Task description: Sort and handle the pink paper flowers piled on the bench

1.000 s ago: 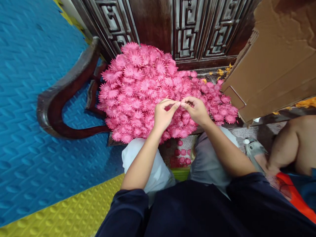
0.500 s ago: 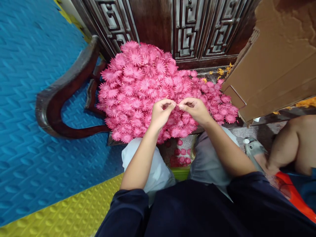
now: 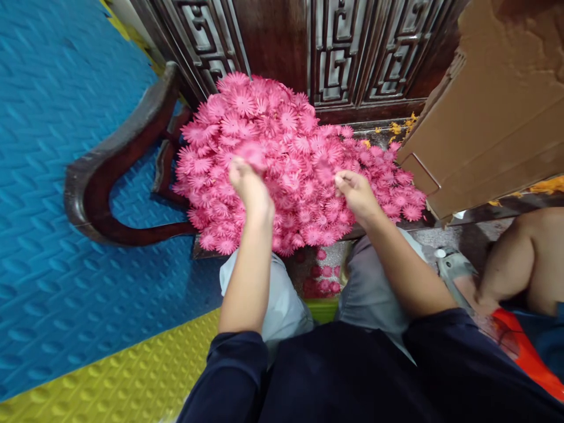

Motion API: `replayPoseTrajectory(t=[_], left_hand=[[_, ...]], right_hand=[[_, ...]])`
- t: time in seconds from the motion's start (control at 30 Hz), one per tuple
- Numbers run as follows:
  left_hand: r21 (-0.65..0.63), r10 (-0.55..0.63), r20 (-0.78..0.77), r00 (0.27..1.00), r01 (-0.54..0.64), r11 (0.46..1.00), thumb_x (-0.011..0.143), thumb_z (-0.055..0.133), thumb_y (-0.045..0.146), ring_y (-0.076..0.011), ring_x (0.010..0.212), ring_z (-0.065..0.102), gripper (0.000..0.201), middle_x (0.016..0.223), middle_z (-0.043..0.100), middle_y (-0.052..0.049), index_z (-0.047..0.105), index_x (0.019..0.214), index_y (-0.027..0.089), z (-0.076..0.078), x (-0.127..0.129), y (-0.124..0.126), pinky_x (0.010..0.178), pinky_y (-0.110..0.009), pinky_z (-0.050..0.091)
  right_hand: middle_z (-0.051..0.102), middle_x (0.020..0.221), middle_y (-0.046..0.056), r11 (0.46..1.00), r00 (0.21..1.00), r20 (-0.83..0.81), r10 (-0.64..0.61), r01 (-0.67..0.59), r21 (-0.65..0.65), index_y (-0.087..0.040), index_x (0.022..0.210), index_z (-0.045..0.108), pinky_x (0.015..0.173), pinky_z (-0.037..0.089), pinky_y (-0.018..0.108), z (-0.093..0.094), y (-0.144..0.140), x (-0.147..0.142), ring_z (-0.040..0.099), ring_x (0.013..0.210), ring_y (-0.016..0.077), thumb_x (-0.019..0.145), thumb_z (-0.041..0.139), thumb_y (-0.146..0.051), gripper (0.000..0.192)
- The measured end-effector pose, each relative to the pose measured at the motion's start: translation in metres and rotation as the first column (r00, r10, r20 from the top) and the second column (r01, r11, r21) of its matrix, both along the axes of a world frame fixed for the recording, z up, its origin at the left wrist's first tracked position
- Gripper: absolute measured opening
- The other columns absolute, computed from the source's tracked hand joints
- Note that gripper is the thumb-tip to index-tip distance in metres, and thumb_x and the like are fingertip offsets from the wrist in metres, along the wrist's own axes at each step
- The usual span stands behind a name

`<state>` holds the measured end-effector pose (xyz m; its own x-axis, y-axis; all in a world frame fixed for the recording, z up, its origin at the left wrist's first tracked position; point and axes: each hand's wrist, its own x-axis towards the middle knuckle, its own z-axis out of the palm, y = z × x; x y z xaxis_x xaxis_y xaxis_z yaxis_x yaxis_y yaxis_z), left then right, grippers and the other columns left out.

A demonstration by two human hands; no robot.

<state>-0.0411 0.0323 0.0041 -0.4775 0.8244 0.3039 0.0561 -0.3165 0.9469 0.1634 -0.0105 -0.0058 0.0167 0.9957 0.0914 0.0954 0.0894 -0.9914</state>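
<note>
A large heap of pink artificial flowers point(image 3: 211, 194) with thin, fringed petals lies in front of my knees. Over its left part, my left hand point(image 3: 250, 185) is closed, smeared by motion, with a blurred pink flower point(image 3: 252, 154) at its fingertips. My right hand point(image 3: 356, 192) pinches above the heap's right part. Just left of its fingertips shows a darker, slightly blurred pink flower point(image 3: 325, 170), apparently held by its edge or stem. The exact grip points are too small to make out.
A curved dark wooden armrest point(image 3: 94, 200) stands left over blue matting point(image 3: 35, 264). Carved wooden panels point(image 3: 273, 47) rise behind the heap. A cardboard box point(image 3: 493, 106) is at right, with orange pieces point(image 3: 546, 185) beside it. Another person's bent leg point(image 3: 520, 258) shows at the right edge.
My hands were pinched almost together over the middle of the heap. They have parted: the left has swung left and away from me, the right has shifted slightly right.
</note>
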Motion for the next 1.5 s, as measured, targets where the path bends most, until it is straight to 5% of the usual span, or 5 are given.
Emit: replayPoseTrajectory(t=[0.13,0.37,0.57,1.1,1.5], left_hand=[[0.121,0.400,-0.190,0.897,-0.383,0.916,0.089,0.046,0.010,-0.0104,0.077,0.040,0.014,0.080,0.044,0.000,0.046,0.076,0.017,0.006,-0.029,0.016,0.081,-0.029,0.033],[0.056,0.219,-0.652,0.726,-0.242,0.969,0.073,0.069,0.020,-0.0268,0.107,0.046,0.029,0.106,0.058,-0.007,0.067,0.102,0.022,0.000,0.014,-0.014,0.096,-0.044,0.028],[-0.041,-0.302,-0.566,0.767,0.340,0.940,0.074,0.071,0.032,-0.0165,0.082,0.058,0.011,0.079,0.062,-0.001,0.069,0.072,0.020,-0.002,0.049,-0.043,0.081,-0.032,0.043],[-0.093,-0.474,-0.406,0.781,0.481,0.872,0.072,0.070,0.021,-0.0127,0.074,0.058,0.004,0.076,0.064,0.001,0.068,0.070,0.019,-0.006,0.049,-0.040,0.074,-0.027,0.045],[-0.079,-0.316,-0.608,0.729,0.340,0.937,0.077,0.060,0.018,-0.0162,0.072,0.051,0.016,0.071,0.054,0.000,0.052,0.063,0.020,-0.008,0.050,-0.046,0.070,-0.030,0.039]], right_hand=[[0.047,0.065,-0.002,0.996,0.995,-0.051,-0.084,0.086,0.026,-0.021,0.069,0.051,0.059,0.039,0.026,0.001,0.004,0.009,0.044,0.059,0.0098,0.072,0.066,-0.041,0.025],[0.054,0.062,-0.003,0.997,0.983,-0.181,-0.023,0.009,-0.075,-0.019,0.065,0.063,0.058,0.041,0.025,0.004,0.000,-0.004,0.044,0.056,0.0079,0.059,0.077,-0.043,0.028],[0.060,0.064,-0.003,0.992,0.965,-0.262,0.026,-0.059,-0.115,-0.020,0.063,0.068,0.058,0.038,0.024,0.009,-0.003,-0.004,0.046,0.058,0.0073,0.050,0.082,-0.042,0.029],[0.066,0.067,0.000,0.988,0.986,-0.085,0.141,-0.146,-0.053,-0.019,0.066,0.069,0.073,0.045,0.030,0.011,-0.004,0.005,0.056,0.068,0.0126,0.055,0.079,-0.048,0.033],[0.064,0.073,0.004,0.965,0.938,0.347,0.004,-0.094,0.243,-0.020,0.072,0.067,0.071,0.042,0.033,0.013,-0.009,-0.006,0.054,0.073,0.0171,0.076,0.066,-0.038,0.018]])
